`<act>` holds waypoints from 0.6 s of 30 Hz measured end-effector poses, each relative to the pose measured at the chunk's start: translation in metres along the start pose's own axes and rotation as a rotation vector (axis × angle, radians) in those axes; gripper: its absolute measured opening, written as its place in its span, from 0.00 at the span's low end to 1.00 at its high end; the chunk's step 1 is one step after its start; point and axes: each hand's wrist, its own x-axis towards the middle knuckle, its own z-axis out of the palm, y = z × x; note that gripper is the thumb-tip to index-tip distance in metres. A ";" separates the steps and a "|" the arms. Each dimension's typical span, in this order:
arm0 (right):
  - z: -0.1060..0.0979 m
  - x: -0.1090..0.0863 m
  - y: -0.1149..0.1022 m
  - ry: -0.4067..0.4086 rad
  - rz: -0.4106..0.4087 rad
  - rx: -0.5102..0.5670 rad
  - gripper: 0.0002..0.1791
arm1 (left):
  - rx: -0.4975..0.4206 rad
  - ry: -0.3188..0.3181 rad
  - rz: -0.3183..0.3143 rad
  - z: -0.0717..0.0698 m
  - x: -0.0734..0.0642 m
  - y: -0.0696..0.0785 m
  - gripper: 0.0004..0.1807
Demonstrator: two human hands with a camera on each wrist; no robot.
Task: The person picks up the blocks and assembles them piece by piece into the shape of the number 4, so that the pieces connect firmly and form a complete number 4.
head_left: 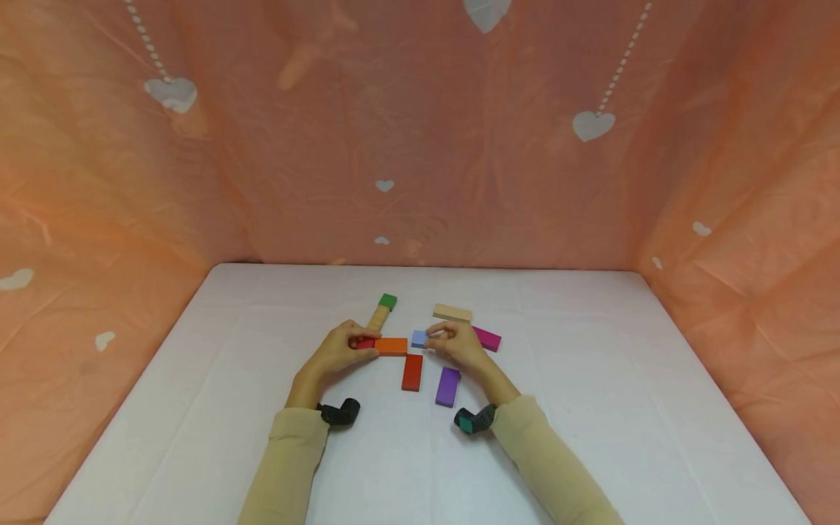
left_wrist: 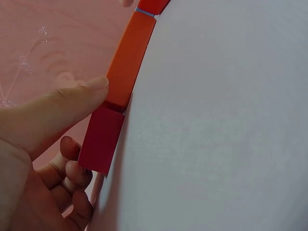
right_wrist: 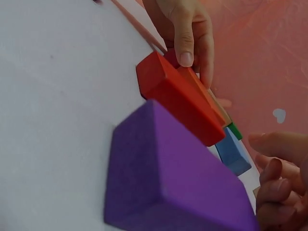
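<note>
My left hand [head_left: 337, 346] pinches a crimson wooden block [head_left: 364, 343] at the left end of an orange block [head_left: 391, 346]. The left wrist view shows the thumb against the long side by the joint of the two, and bent fingers at the crimson block [left_wrist: 101, 139]. Over the right end of a light blue block [head_left: 418, 338] is my right hand [head_left: 459, 344], partly covering it in the head view. From the right wrist, its loosely bent fingers [right_wrist: 279, 144] appear apart from the blue block [right_wrist: 233, 151], with nothing between them.
A red block [head_left: 412, 373] and a purple block [head_left: 448, 386] lie nearer me. Behind the right hand are a magenta block [head_left: 487, 338] and a beige block [head_left: 453, 313]. A tan block [head_left: 378, 318] leads to a green block [head_left: 388, 301]. Everything lies on a white table [head_left: 590, 379].
</note>
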 end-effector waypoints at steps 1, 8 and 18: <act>0.000 0.001 0.001 -0.005 0.004 0.016 0.20 | 0.001 0.000 -0.003 0.000 0.000 0.000 0.17; 0.001 0.005 0.005 -0.029 0.044 0.107 0.24 | 0.005 -0.005 -0.013 0.000 0.000 0.000 0.17; 0.001 0.006 0.005 -0.032 0.066 0.067 0.23 | 0.006 -0.013 -0.020 0.000 0.000 -0.002 0.16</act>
